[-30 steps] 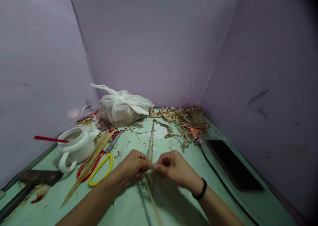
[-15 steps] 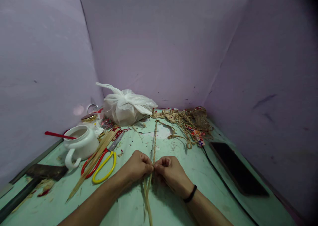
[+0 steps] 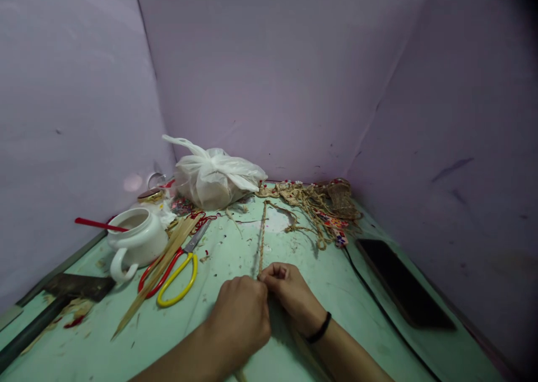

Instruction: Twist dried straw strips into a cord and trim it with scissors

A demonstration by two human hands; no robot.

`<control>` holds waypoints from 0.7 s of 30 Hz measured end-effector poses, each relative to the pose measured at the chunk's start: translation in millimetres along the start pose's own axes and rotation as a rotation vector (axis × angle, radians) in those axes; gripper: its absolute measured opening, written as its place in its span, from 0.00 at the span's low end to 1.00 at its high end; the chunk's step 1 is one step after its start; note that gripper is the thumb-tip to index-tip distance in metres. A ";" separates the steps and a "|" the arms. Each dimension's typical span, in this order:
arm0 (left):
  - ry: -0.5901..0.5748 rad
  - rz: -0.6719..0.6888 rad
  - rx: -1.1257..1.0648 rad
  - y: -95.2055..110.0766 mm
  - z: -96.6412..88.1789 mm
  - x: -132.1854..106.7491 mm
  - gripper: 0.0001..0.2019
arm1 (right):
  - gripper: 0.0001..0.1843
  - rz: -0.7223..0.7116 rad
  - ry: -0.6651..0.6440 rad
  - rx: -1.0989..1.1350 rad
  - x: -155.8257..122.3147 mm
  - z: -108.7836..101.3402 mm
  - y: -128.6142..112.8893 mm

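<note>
Head view: thin tan braided fibre cord [image 3: 262, 242] stretched away from hands along pale green table [image 3: 218, 292], near end met at right fingertips, beside left knuckles. Cord pinched between thumb and forefinger of right hand [image 3: 292, 292], remaining fingers curled. Left hand [image 3: 241, 317] clenched, back turned to camera; fingertips hidden, so contents cannot be told. Scissors with red and yellow handles [image 3: 189, 247] laid to left, well apart from cord; black rectangular phone [image 3: 403, 284] laid to right.

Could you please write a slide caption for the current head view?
Left hand and right hand close together at a thin cord, scissors and white pot to the left.
</note>
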State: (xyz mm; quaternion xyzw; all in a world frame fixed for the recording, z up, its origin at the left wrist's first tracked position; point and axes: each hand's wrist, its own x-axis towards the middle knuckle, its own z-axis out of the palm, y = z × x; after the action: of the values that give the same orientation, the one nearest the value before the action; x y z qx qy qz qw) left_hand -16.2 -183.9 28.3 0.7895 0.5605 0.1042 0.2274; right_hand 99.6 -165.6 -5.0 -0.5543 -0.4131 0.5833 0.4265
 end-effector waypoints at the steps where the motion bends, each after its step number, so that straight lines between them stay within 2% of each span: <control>1: -0.007 -0.012 -0.051 -1.8 -5.0 3.4 0.10 | 0.02 0.001 -0.005 0.008 -0.3 -0.1 -0.6; 4: 0.042 -0.150 -0.356 -9.2 -18.4 16.9 0.09 | 0.05 0.004 -0.050 0.027 -1.0 -0.5 -2.6; 5: 0.001 -0.233 -0.488 -11.3 -20.2 20.9 0.09 | 0.06 0.002 -0.073 0.033 -1.0 -0.8 -3.0; 7: -0.163 -0.354 -0.745 -14.2 -18.7 26.4 0.08 | 0.06 -0.001 -0.115 0.050 -0.4 -1.6 -3.4; 9: -0.304 -0.413 -0.919 -15.5 -12.4 28.8 0.06 | 0.06 -0.007 -0.146 0.047 1.1 -2.9 -2.9; 10: -0.313 -0.419 -0.967 -16.0 -8.8 29.3 0.04 | 0.05 -0.014 -0.153 0.026 2.0 -3.8 -2.3; 16: -0.212 -0.432 -0.886 -18.7 0.8 31.2 0.06 | 0.01 -0.179 -0.123 -0.256 5.2 -9.4 4.5; 19: -0.149 -0.381 -0.878 -19.4 2.7 33.0 0.06 | 0.04 -0.239 -0.052 -0.460 4.0 -14.0 5.0; 21: -0.109 -0.352 -0.863 -19.6 4.8 33.8 0.06 | 0.06 -0.221 -0.011 -0.570 1.8 -17.2 2.5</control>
State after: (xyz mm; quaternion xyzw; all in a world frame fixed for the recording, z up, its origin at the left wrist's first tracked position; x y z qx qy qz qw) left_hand -18.7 -148.3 11.7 0.5203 0.5785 0.2462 0.5779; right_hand 116.7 -164.5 -8.7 -0.6001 -0.6201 0.3969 0.3127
